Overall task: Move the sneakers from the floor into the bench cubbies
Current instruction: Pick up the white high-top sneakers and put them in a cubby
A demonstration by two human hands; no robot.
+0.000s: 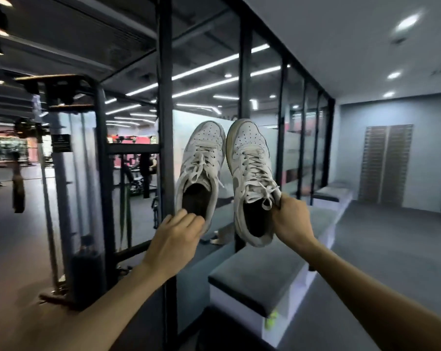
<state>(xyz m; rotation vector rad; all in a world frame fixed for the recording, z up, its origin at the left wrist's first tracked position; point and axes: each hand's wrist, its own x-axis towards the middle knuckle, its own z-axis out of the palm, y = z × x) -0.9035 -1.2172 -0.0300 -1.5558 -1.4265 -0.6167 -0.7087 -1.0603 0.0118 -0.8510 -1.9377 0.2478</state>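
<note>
A glass partition (262,79) framed in black posts runs across the view, with a gym floor and a cable machine (70,173) behind it on the left. Along the foot of the glass on the right stretches a long white bench with dark padded tops, the table (254,277) of the task; its cubby openings cannot be made out from this angle, apart from a small yellow-green thing (271,319) low at its near end. A grey floor (381,254) spreads to the right of it.

Two bare forearms reach up from the lower edge, each carrying one sneaker in the air in front of the glass, above the bench and well clear of the floor. The left sneaker (201,168) and the right sneaker (252,173) are white, laced and scuffed, toes pointing up and away, their toe sides touching or nearly so.

The left hand (179,234) has its grip clamped on the heel collar of the left sneaker, fingers hooked into the opening. The right hand (291,219) has its grip pinched on the collar edge of the right sneaker, beside the lace bow.
</note>
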